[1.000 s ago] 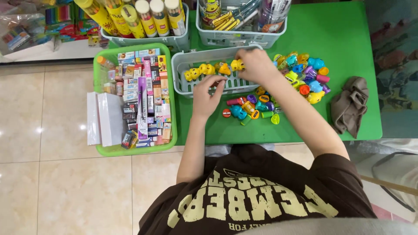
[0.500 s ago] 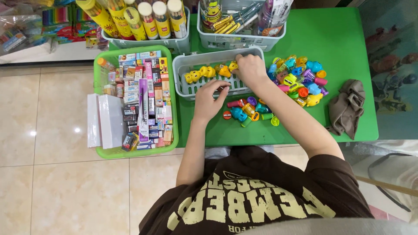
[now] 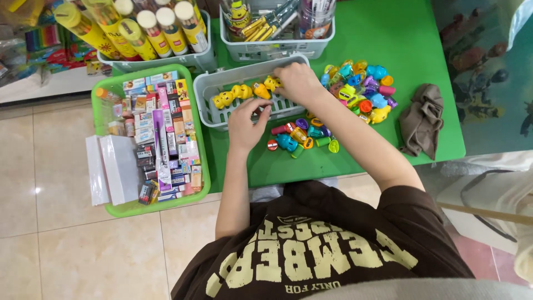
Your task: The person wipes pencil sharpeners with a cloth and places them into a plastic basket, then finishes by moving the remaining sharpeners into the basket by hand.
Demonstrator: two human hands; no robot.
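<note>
A grey slotted basket (image 3: 214,89) stands on the green table (image 3: 411,44) with a row of small yellow toys (image 3: 239,93) inside it. My right hand (image 3: 300,83) reaches into the basket's right end, its fingers curled on the last yellow toy (image 3: 272,83) of the row. My left hand (image 3: 247,125) rests at the basket's front rim with its fingers apart, and I see nothing in it. A pile of small colourful toys (image 3: 361,89) lies to the right of the basket. More of them (image 3: 300,136) lie in front of it, near my left hand.
A green bin (image 3: 105,119) of small boxed items and a white packet (image 3: 111,169) sits left of the table. Two grey baskets at the back hold yellow tubes (image 3: 155,28) and pens (image 3: 277,22). A brown cloth (image 3: 422,119) lies at the table's right. Tiled floor lies below.
My right hand has drawn back a little toward the yellow row's end. My left hand has moved up to the basket's front rim. The view has shifted slightly.
</note>
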